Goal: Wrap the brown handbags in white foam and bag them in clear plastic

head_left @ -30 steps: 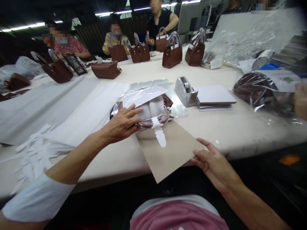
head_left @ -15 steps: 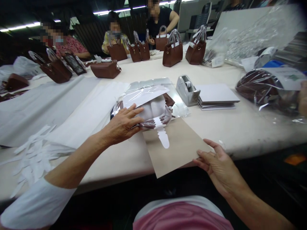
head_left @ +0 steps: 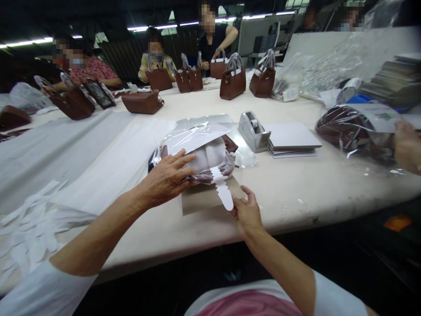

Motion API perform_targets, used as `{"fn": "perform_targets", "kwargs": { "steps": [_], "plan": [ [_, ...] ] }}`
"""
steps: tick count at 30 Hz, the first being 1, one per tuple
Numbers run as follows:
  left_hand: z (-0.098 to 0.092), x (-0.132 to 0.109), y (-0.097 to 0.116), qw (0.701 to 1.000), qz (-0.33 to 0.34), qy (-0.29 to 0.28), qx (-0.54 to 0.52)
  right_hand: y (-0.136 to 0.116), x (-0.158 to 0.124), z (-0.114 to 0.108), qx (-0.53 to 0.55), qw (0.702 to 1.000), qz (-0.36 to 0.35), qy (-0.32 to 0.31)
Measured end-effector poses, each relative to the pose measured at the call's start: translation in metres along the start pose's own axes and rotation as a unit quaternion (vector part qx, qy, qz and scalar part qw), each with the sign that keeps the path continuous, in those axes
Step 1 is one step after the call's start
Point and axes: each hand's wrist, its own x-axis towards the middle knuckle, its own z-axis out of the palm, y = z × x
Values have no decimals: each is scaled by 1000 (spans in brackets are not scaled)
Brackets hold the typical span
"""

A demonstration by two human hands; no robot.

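Note:
A brown handbag lies in a clear plastic bag in front of me, with white paper padding on it. A notched white paper strip sticks out over its near side. My left hand rests on the bag's left side, fingers spread. Between the fingers and thumb of my right hand is the right edge of a tan cardboard sheet, whose far part is hidden under the handbag.
A tape dispenser and a stack of white boards stand to the right. White strips lie at left. A co-worker's hand holds another wrapped handbag. Several brown handbags stand further back, near other people.
My right hand has moved left and away from me, sliding the cardboard further under the handbag. Less of the sheet shows. My left hand stays on the bag.

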Motion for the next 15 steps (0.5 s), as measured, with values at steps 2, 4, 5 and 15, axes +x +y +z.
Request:
{"fn": "perform_targets", "kwargs": {
  "steps": [2, 4, 5, 15],
  "plan": [
    [0, 0, -1, 1000, 3, 3, -2, 9, 20, 18, -7, 1000, -9, -10],
    [-1, 1, -2, 1000, -2, 3, -2, 12, 35, 29, -21, 999, -11, -24],
    [-1, 1, -3, 1000, -7, 4, -2, 12, 39, 30, -34, 999, -9, -35],
    [-6, 4, -15, 997, -51, 29, -46, 10, 13, 24, 5, 995, 13, -100]
  ]
}}
